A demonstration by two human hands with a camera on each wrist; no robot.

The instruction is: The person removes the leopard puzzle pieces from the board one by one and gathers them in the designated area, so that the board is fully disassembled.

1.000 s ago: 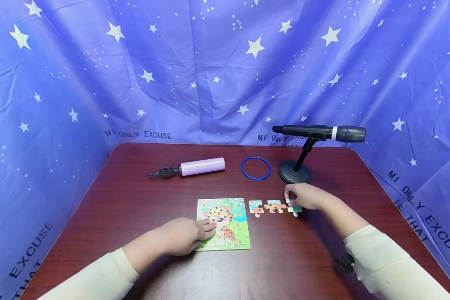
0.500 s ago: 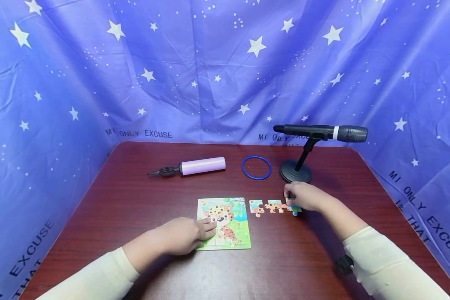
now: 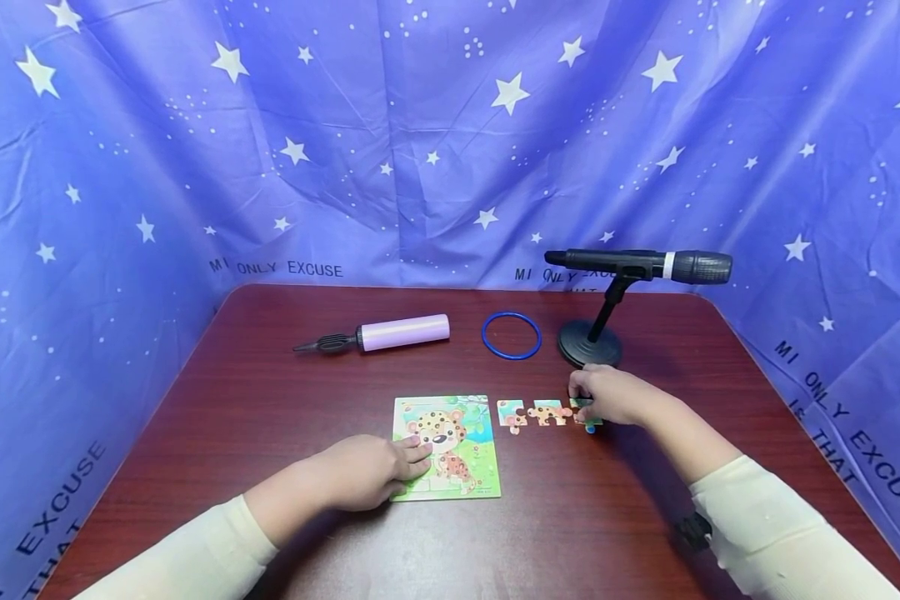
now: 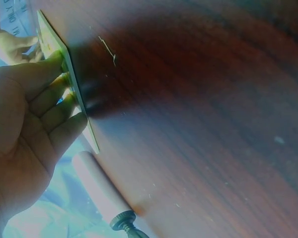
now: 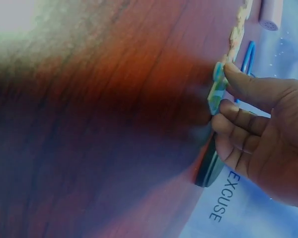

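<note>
While the left hand point(image 3: 363, 472) rests nearly straight fingers on the left side of the cub-printed puzzle board point(image 3: 476, 467), the right hand point(image 3: 617, 395) pinches the rightmost jigsaw piece point(image 5: 216, 96) narrowly between thumb and finger, at the far end of a row beside the board; whether that piece is lifted, I cannot tell. A sideways twist could nudge the middle piece point(image 3: 549, 412), since the two sit so close, and a shallow pinch might let go. The nearby stand point(image 3: 589, 345) might get bumped. On the tabletop point(image 3: 270, 400) I count one board, three loose pieces including the left piece point(image 3: 508, 412), one lilac hand pump point(image 3: 405, 332), one blue ring point(image 3: 512, 358), one microphone point(image 3: 637, 265) and one stand.
</note>
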